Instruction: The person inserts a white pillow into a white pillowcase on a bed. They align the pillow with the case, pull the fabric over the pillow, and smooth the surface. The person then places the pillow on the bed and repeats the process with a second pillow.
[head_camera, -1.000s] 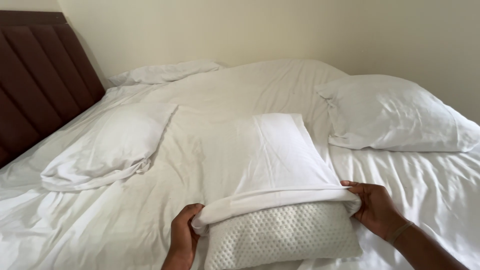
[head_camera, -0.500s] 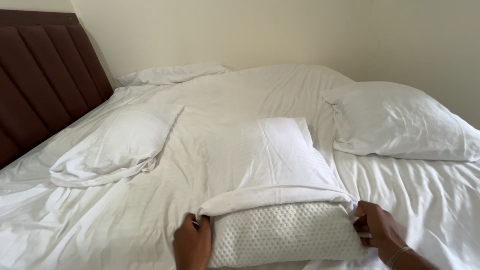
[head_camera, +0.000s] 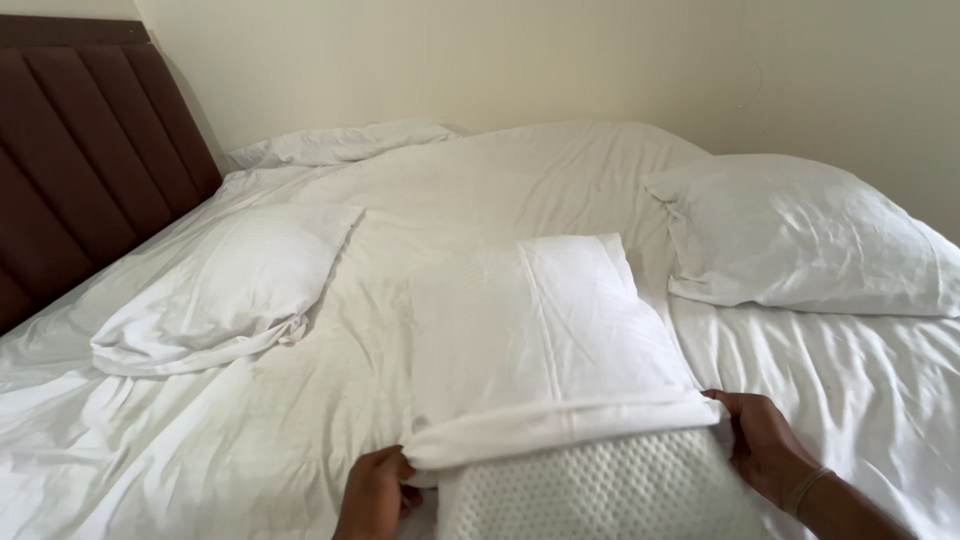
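Left hand (head_camera: 375, 492) closed, rolled hem of white pillowcase (head_camera: 545, 340) pinched at left corner; right hand (head_camera: 765, 445) curled loosely, hem held at right corner. Case seen pulled partway over dimpled foam pillow (head_camera: 600, 490), low in view on bed (head_camera: 250, 440). Two more white pillows counted: one left (head_camera: 220, 290), one right (head_camera: 800, 235). One padded brown headboard (head_camera: 80, 160) noted

A single head-worn view is given, looking down and forward from the near edge of the bed (head_camera: 480, 200) toward the far wall (head_camera: 560, 60), hands seen close below.
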